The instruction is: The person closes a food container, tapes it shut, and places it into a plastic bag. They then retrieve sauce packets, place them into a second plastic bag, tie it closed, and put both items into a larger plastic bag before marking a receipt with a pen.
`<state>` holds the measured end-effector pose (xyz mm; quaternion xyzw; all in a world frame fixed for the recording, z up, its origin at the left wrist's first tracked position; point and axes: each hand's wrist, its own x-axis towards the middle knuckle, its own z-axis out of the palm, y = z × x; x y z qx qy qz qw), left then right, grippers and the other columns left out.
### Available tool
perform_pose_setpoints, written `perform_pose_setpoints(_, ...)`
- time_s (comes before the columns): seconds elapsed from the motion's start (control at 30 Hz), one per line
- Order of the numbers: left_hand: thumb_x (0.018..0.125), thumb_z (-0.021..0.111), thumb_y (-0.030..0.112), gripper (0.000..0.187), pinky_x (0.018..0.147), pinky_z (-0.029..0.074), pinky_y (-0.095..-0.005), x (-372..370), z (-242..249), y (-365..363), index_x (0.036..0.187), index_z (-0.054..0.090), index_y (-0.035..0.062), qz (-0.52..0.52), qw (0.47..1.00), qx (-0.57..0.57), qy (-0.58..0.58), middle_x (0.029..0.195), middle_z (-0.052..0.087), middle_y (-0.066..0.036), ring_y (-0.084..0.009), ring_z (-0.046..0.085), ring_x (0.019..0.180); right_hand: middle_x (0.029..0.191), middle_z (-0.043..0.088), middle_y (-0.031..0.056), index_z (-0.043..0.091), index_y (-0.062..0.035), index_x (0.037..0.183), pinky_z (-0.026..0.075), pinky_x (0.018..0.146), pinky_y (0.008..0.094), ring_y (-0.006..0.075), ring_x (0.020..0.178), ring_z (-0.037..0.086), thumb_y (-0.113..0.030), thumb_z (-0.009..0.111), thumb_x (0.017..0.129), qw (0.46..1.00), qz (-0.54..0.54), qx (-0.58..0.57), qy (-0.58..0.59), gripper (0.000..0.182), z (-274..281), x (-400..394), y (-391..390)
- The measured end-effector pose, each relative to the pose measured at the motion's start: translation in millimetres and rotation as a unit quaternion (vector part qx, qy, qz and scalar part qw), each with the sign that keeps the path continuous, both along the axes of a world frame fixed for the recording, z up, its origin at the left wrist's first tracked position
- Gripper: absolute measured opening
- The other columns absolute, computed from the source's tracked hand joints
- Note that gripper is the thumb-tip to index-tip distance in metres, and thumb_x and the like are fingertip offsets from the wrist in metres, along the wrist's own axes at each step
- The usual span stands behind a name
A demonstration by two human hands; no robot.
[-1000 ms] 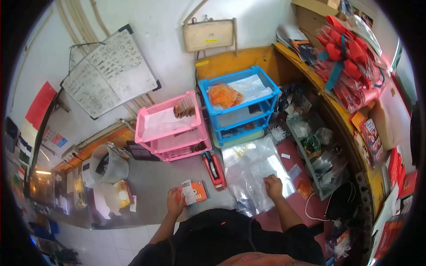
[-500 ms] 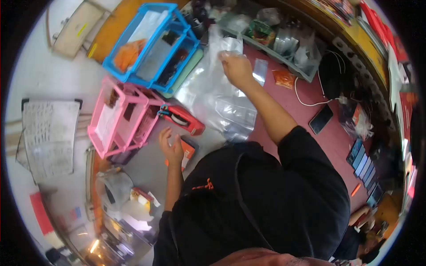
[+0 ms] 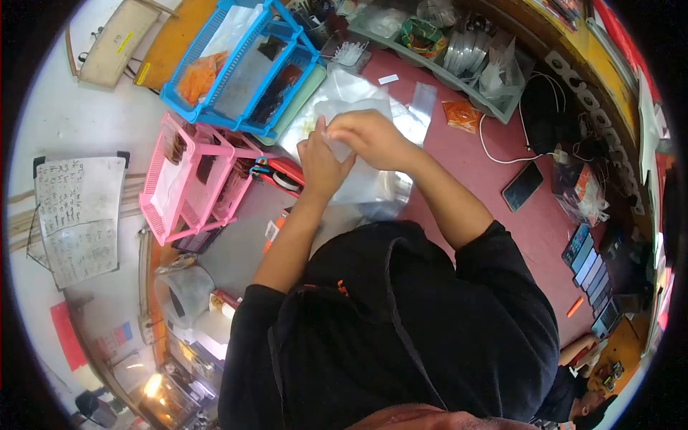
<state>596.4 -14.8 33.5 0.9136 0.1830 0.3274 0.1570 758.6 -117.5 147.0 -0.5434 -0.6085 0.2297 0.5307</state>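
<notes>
Both hands meet over the counter; left hand [image 3: 320,166] and right hand [image 3: 367,136] pinch one clear plastic bag [image 3: 358,183] at its top edge, fingertips pressed together on the film, the bag hanging just under the fingers and lying on the loose pile of clear bags [image 3: 344,89] beyond them; risk one, judged: the film is slick and thin, so a light pinch may slip or catch two sheets at once, since the pile touches the held bag; just left of the fingers, a red tape dispenser [image 3: 287,174] sits near, and a trailing corner of film could snag on it; below the left wrist an orange card [image 3: 274,228] lies partly hidden; farther out, pink tray rack [image 3: 188,179] and blue tray rack [image 3: 236,64]; right of the fingers, well apart, a phone [image 3: 521,186] and white cable [image 3: 502,154] on the red mat, which a swept elbow could drag.
</notes>
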Motion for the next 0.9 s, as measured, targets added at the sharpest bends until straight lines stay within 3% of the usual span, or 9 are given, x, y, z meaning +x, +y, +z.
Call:
perform_pose_setpoints(0.13,0.061,0.085,0.025,0.113,0.095,0.036,-0.0505,-31,-122,77,0.150,0.019,0.0065,0.005,0.955,-0.108,0.277,0.136,0.046,-0.022,-0.0390,0.048,0.119,0.080,0.061,0.0036,0.059,-0.0025,0.091,0.048,0.072,0.0308,0.0111,0.078,0.057,-0.019,0.053,0.099,0.927,-0.119,0.130,0.332,0.019,28,12,-18)
perform_pose_setpoints(0.27,0.062,0.085,0.022,0.114,0.111,0.028,-0.0410,-28,-7,35,0.153,0.016,0.0118,0.044,0.934,-0.144,0.326,0.149,0.027,-0.022,-0.0356,0.027,0.139,0.092,0.064,0.0065,0.057,-0.0035,0.110,0.050,0.077,0.0303,0.0158,0.083,0.061,-0.021,0.053,0.099,0.815,0.053,0.294,0.496,0.021,54,70,-30)
perform_pose_setpoints(0.33,0.058,0.088,0.028,0.121,0.113,0.025,-0.0418,-19,21,43,0.153,0.015,0.0119,-0.018,0.973,-0.203,0.106,0.149,0.027,-0.023,-0.0360,0.028,0.139,0.103,0.064,0.0098,0.057,-0.0033,0.114,0.052,0.082,0.0343,0.0205,0.093,0.063,-0.023,0.052,0.099,0.771,0.064,0.284,0.567,0.025,73,67,-27)
perform_pose_setpoints(0.4,0.065,0.087,0.035,0.115,0.114,0.024,-0.0416,-11,72,43,0.152,0.017,0.0062,-0.114,0.963,-0.242,0.021,0.147,0.032,-0.019,-0.0320,0.031,0.138,0.103,0.063,0.0086,0.058,-0.0043,0.112,0.050,0.082,0.0351,0.0202,0.092,0.063,-0.023,0.051,0.098,0.739,0.161,0.255,0.602,0.024,59,73,-17)
perform_pose_setpoints(0.53,0.076,0.081,0.031,0.091,0.109,0.032,-0.0407,16,138,-6,0.146,0.031,0.0032,-0.269,0.796,-0.521,-0.149,0.138,0.044,-0.014,-0.0264,0.043,0.128,0.081,0.057,0.0015,0.059,-0.0085,0.096,0.041,0.070,0.0309,0.0147,0.070,0.053,-0.019,0.052,0.096,0.629,0.272,0.236,0.689,0.013,75,38,9)
perform_pose_setpoints(0.57,0.078,0.080,0.031,0.084,0.107,0.035,-0.0402,18,146,-23,0.144,0.036,0.0029,-0.289,0.734,-0.592,-0.168,0.134,0.048,-0.012,-0.0248,0.047,0.124,0.070,0.048,-0.0015,0.056,-0.0112,0.085,0.034,0.066,0.0301,0.0130,0.062,0.043,-0.017,0.054,0.093,0.592,0.242,0.179,0.747,0.011,84,31,7)
perform_pose_setpoints(0.7,0.077,0.080,0.033,0.055,0.095,0.042,-0.0340,-1,135,-38,0.118,0.058,0.0035,-0.209,0.613,-0.744,-0.162,0.111,0.062,-0.006,-0.0156,0.057,0.104,0.070,0.047,-0.0017,0.055,-0.0104,0.083,0.038,0.069,0.0315,0.0125,0.063,0.044,-0.017,0.053,0.094,0.551,0.259,0.199,0.768,0.013,92,30,21)
perform_pose_setpoints(0.8,0.080,0.078,0.033,0.049,0.094,0.043,-0.0348,-18,130,-25,0.115,0.060,0.0040,-0.263,0.670,-0.658,-0.222,0.110,0.062,-0.006,-0.0168,0.057,0.104,0.068,0.046,-0.0005,0.052,-0.0101,0.078,0.037,0.067,0.0308,0.0119,0.061,0.043,-0.014,0.051,0.095,0.583,0.157,0.217,0.767,0.017,98,25,16)
perform_pose_setpoints(0.9,0.083,0.072,0.027,0.045,0.101,0.042,-0.0419,-28,178,-25,0.118,0.057,0.0046,-0.267,0.543,-0.741,-0.290,0.116,0.060,-0.009,-0.0221,0.058,0.108,0.067,0.045,0.0007,0.048,-0.0097,0.074,0.037,0.065,0.0301,0.0114,0.059,0.041,-0.012,0.049,0.096,0.613,0.064,0.210,0.759,0.022,101,15,17)
